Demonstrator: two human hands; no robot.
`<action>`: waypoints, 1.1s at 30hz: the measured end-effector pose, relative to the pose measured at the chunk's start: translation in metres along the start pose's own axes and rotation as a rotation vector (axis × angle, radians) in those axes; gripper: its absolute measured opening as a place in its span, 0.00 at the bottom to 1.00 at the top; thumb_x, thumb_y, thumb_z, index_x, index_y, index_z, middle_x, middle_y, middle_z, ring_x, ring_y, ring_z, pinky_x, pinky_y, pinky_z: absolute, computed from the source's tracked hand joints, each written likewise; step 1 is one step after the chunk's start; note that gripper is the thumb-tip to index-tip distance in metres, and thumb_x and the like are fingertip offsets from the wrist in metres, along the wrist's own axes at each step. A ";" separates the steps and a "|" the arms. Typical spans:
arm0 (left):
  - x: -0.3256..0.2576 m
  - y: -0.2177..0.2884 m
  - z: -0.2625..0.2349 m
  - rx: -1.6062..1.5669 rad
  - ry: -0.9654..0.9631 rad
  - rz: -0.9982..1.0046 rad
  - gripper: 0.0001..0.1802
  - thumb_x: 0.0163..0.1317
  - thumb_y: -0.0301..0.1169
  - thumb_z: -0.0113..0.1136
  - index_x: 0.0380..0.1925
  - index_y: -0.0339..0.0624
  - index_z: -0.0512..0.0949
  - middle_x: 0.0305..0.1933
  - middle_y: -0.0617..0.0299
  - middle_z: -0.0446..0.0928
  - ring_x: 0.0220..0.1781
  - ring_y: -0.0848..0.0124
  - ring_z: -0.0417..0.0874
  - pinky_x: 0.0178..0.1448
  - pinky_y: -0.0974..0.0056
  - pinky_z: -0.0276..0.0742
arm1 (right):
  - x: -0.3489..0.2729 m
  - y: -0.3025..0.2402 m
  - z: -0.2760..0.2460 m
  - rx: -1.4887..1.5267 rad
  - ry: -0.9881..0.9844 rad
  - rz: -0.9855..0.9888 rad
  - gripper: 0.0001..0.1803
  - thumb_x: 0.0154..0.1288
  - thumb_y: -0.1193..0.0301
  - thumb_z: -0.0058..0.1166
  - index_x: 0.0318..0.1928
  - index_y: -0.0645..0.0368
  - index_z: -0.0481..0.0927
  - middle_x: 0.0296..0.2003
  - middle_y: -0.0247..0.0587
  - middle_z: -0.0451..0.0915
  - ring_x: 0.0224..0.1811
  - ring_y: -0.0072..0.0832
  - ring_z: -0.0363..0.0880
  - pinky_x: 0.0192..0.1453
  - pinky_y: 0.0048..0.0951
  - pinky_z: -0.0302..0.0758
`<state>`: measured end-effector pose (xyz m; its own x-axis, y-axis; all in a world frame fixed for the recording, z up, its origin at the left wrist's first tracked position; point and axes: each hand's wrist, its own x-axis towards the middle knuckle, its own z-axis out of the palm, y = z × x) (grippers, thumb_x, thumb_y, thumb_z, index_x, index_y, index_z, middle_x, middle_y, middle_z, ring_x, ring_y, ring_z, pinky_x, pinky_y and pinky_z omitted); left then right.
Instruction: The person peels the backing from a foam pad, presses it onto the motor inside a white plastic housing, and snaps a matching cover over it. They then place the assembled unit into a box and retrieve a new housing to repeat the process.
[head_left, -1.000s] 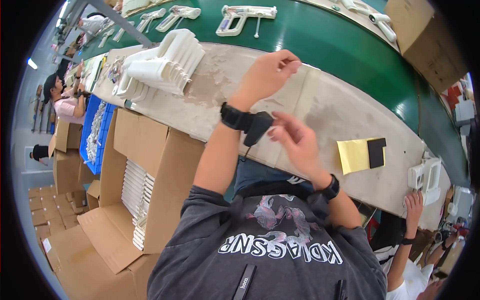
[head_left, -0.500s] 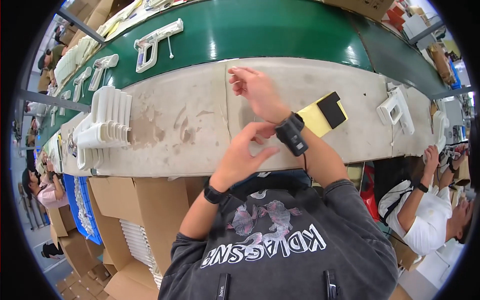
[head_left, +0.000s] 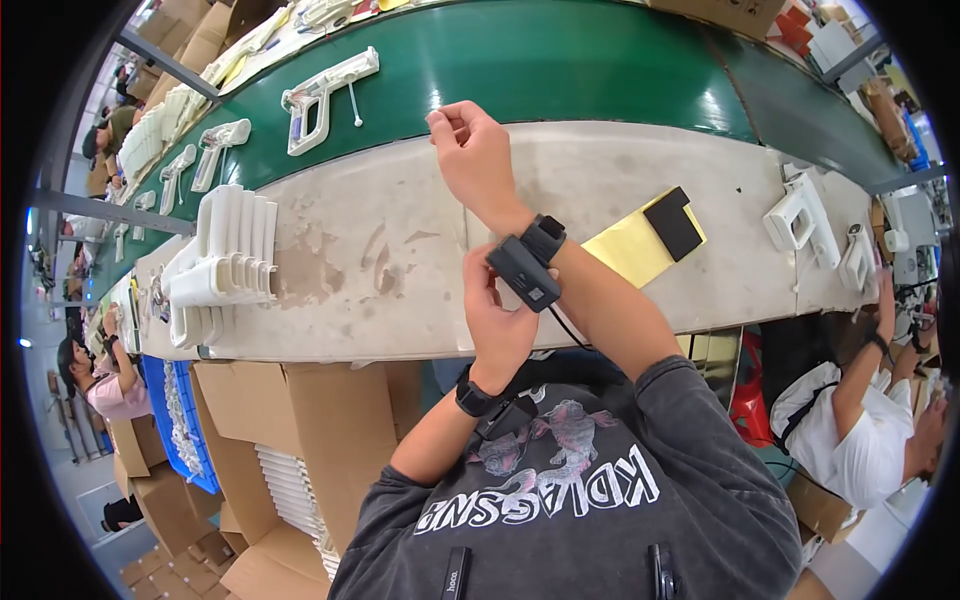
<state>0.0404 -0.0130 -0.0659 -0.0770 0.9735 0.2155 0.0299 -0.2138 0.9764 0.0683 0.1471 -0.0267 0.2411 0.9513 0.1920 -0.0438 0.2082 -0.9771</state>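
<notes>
Worn pale worktop (head_left: 380,260), stained and scuffed, curves across the middle of the frame, with a green conveyor belt (head_left: 560,60) running behind it and brown cardboard boxes (head_left: 300,420) stacked below its front edge. At the centre sits a small black box-shaped device (head_left: 525,273) strapped to the right wrist. The left hand (head_left: 500,325) comes up from below and touches this device with its fingers curled against it, thumb side raised; it closes on nothing else. The right hand (head_left: 470,150) reaches toward the belt's edge in the upper middle, fingertips pinched together; whether anything lies between them I cannot tell. A black band (head_left: 475,398) circles the left wrist.

Half a second ago the right hand lay lower on the worktop and the left hand was spread beside the wrist device; now the right arm stretches farther up and the left fingers rest on the device. The view has also shifted, so the yellow pad sits more to the right.

One flat yellow sheet with a black square pad on it (head_left: 645,240) lies just right of the right forearm. One row of white moulded plastic shells (head_left: 230,260) stands at the left of the worktop. Two white gun-shaped plastic housings (head_left: 325,95) lie on the belt at upper left, and two more white housings (head_left: 800,215) rest on the worktop at right. A person in white (head_left: 850,440) sits at lower right, another person in pink (head_left: 100,385) at far left.
</notes>
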 end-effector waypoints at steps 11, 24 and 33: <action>-0.003 -0.013 0.000 0.009 0.187 0.089 0.29 0.54 0.20 0.74 0.53 0.34 0.68 0.49 0.58 0.73 0.51 0.71 0.76 0.57 0.65 0.74 | -0.003 0.006 0.009 -0.245 -0.045 -0.197 0.09 0.67 0.71 0.58 0.37 0.66 0.83 0.27 0.42 0.83 0.23 0.27 0.79 0.30 0.28 0.75; -0.001 0.019 0.002 -0.210 0.387 -0.036 0.34 0.53 0.12 0.70 0.58 0.35 0.66 0.55 0.58 0.73 0.53 0.72 0.79 0.55 0.68 0.78 | 0.002 0.005 0.021 -0.922 -0.073 -0.697 0.05 0.65 0.69 0.57 0.33 0.56 0.80 0.33 0.38 0.80 0.40 0.36 0.78 0.49 0.37 0.71; 0.007 0.021 -0.013 -0.230 0.407 0.034 0.34 0.51 0.13 0.72 0.56 0.37 0.64 0.53 0.60 0.71 0.54 0.72 0.77 0.55 0.68 0.77 | 0.003 0.009 0.030 -0.994 -0.176 -0.604 0.06 0.64 0.68 0.57 0.34 0.57 0.82 0.34 0.38 0.80 0.42 0.36 0.78 0.51 0.38 0.71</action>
<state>0.0271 -0.0119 -0.0439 -0.4656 0.8644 0.1896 -0.1794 -0.3020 0.9363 0.0394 0.1587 -0.0321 -0.1770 0.7934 0.5825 0.8261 0.4415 -0.3503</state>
